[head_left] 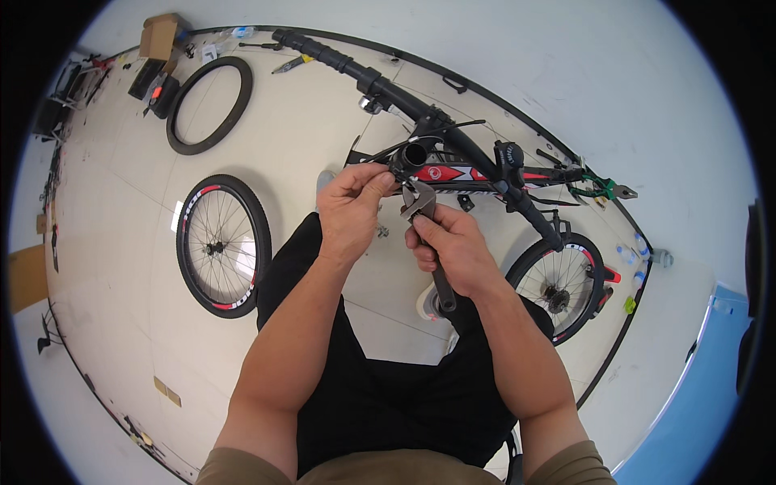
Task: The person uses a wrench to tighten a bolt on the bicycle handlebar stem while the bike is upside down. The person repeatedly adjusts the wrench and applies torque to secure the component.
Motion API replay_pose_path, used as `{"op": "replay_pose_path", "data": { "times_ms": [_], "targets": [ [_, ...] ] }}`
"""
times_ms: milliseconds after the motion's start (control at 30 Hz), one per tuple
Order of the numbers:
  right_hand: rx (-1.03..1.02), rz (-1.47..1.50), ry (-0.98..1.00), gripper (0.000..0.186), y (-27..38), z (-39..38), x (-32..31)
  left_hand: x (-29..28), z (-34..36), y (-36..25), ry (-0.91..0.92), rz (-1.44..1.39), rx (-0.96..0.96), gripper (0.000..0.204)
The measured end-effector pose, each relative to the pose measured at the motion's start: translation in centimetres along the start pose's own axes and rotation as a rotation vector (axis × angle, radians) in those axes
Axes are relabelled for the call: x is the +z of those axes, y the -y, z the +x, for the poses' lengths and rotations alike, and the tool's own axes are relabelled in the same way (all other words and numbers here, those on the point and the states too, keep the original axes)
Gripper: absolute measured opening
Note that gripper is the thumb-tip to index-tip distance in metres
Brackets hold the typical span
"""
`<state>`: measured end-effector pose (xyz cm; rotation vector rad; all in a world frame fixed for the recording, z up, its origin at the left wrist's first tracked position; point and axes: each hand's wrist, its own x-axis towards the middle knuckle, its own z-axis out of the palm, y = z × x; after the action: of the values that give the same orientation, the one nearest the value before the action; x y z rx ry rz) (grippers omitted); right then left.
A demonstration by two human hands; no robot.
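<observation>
A bicycle frame (pixel 465 173) in black and red lies in front of me, its black handlebar (pixel 347 66) running from upper left to lower right. My right hand (pixel 457 249) is closed round the handle of an adjustable wrench (pixel 425 204). The wrench's jaws touch or nearly touch small parts below the round, open tube end (pixel 414 154). My left hand (pixel 356 206) is closed in a pinch at those same parts, just left of the jaws. What its fingertips hold is hidden.
A loose bicycle wheel (pixel 224 246) lies on the left, with a bare tyre (pixel 209 106) beyond it. Another wheel (pixel 558 289) is on the right. Green-handled pliers (pixel 618 191) rest near the wall. A cardboard box (pixel 163 39) stands far left. A roll of tape (pixel 425 304) sits between my legs.
</observation>
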<state>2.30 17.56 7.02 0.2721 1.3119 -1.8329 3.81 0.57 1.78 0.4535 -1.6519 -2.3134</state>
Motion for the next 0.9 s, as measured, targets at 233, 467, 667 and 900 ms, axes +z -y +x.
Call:
{"op": "replay_pose_path", "data": {
  "times_ms": [233, 467, 667, 900],
  "targets": [
    [0.036, -0.025, 0.073, 0.015, 0.4, 0.3, -1.1, -0.1, 0.1, 0.2, -0.001, 0.039, 0.011, 0.011],
    [0.062, -0.053, 0.103, 0.018, 0.9, 0.4, -1.3, -0.3, 0.1, 0.1, 0.012, 0.078, 0.022, 0.012],
    [0.069, -0.024, 0.112, 0.019, 0.8, 0.4, -1.5, -0.1, 0.0, 0.1, 0.012, 0.074, 0.025, 0.012],
    [0.049, -0.143, 0.094, 0.020, 1.9, -0.1, -1.2, -0.2, 0.0, 0.0, 0.011, 0.072, 0.018, 0.012]
  ]
}}
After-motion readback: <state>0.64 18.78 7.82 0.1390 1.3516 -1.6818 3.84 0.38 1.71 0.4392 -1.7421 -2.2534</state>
